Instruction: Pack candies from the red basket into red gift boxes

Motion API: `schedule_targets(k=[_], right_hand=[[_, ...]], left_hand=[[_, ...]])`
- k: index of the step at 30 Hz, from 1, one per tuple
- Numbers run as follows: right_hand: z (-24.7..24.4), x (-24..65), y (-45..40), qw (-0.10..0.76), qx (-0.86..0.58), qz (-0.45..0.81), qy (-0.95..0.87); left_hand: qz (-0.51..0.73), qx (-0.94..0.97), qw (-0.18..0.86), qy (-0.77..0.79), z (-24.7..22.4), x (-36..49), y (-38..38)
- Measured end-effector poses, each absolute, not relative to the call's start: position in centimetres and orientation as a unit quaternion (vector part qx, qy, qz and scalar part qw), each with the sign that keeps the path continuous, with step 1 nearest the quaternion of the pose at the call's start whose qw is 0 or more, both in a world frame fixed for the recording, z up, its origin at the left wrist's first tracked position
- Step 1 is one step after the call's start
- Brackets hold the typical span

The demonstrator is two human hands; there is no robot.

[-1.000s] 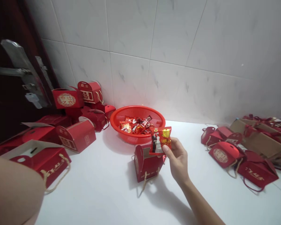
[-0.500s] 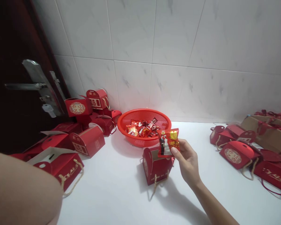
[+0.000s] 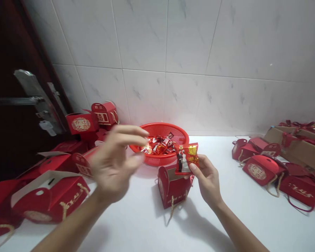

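Between the thumb and fingers of my right hand is a red candy packet with a printed couple and gold lettering. It is upright, just over the back of an open red box with a rope handle on the white table. My left hand, blurred by motion, is raised with thumb and fingers apart and nothing between them. It is left of the box and in front of the left edge of a red plastic basket. Wrapped candies lie in the basket.
Red boxes, some with open lids, crowd the left side by a dark door. More red boxes and a cardboard box with dark red ribbons stand at the right. A tiled wall rises behind the table.
My left hand has come up from the lower left to beside the basket, its fingers apart. My right hand still holds the packet over the box. The view has shifted slightly.
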State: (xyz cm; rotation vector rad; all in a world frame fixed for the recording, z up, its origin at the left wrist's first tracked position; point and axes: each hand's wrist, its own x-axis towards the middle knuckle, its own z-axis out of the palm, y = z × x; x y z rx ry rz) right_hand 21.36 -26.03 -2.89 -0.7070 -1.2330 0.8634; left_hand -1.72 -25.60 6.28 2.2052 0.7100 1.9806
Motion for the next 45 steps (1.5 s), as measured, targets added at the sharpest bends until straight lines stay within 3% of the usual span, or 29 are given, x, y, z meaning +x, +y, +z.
schedule_targets(k=[4, 9, 26, 33, 38, 45], right_hand=[[-3.2, 21.4, -25.9, 0.676, -0.314, 0.392, -0.54], [-3.1, 21.4, -26.2, 0.67, -0.318, 0.395, -0.542], [-4.2, 21.4, -26.4, 0.601, -0.341, 0.325, -0.646], [-4.0, 21.6, -26.1, 0.617, -0.36, 0.25, -0.654], [-3.2, 22.2, -26.3, 0.612, -0.382, 0.214, -0.659], [-1.3, 23.9, -26.5, 0.487, -0.427, 0.15, -0.747]], left_hand=[[0.417, 0.822, 0.12, 0.37, 3.6, 0.3, -25.5], [0.27, 0.829, 0.199, 0.447, 2.0, 1.1, -25.3], [0.164, 0.86, 0.231, 0.425, 2.5, 1.7, -24.2], [0.157, 0.847, 0.201, 0.466, 2.0, 1.2, -23.7], [0.105, 0.84, 0.242, 0.475, 2.0, 1.5, -24.7], [0.069, 0.838, 0.259, 0.475, 2.6, 1.7, -25.8]])
